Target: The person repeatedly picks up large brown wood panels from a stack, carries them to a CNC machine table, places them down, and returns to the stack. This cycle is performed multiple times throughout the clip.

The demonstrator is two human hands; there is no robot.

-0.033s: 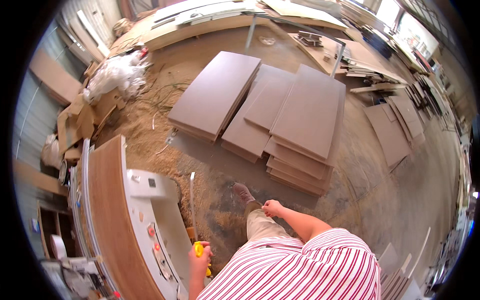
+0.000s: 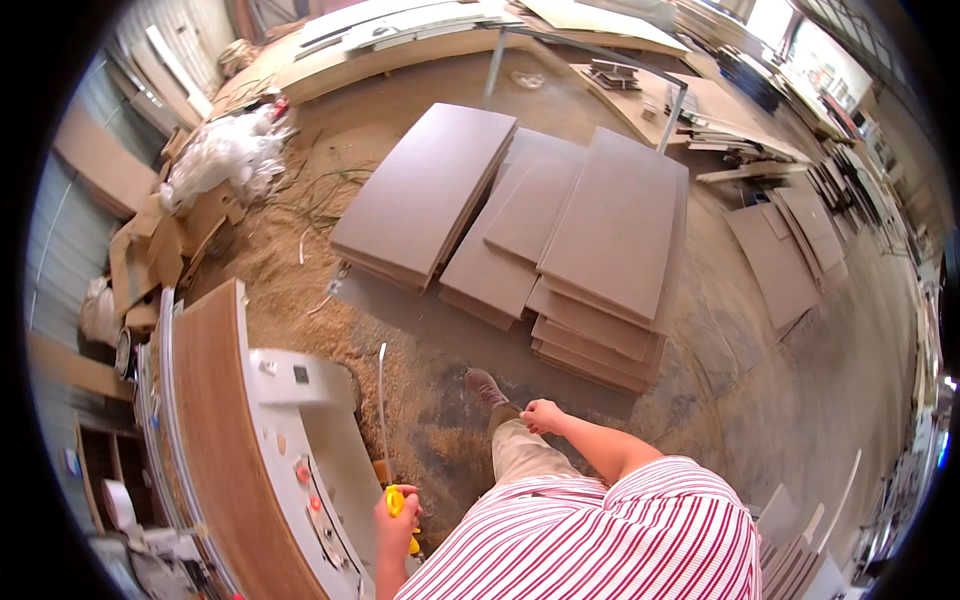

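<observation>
My left hand [image 2: 393, 515] is closed round a yellow tape measure [image 2: 396, 501], beside the white machine at lower left. From it a thin pale blade [image 2: 382, 410] sticks out away from me, over the sawdust-strewn floor. My right hand [image 2: 541, 416] hangs in front of my leg, its fingers curled together; whatever may be in them is hidden. Ahead of me lie stacks of grey-brown boards: a neat left stack [image 2: 425, 190], a middle stack [image 2: 530, 200] with uneven edges, and a taller right stack [image 2: 620, 220]. Neither hand touches them.
The machine [image 2: 285, 400] with a brown wooden top and red buttons stands close on my left. Plastic wrap [image 2: 225, 160] and torn cardboard [image 2: 150, 245] lie beyond it. A metal rail [image 2: 590, 50] crosses behind the stacks. More boards [image 2: 775, 260] lie at right.
The view has shifted very slightly, and the tape blade leans a little differently. Both hands keep their closed shape.
</observation>
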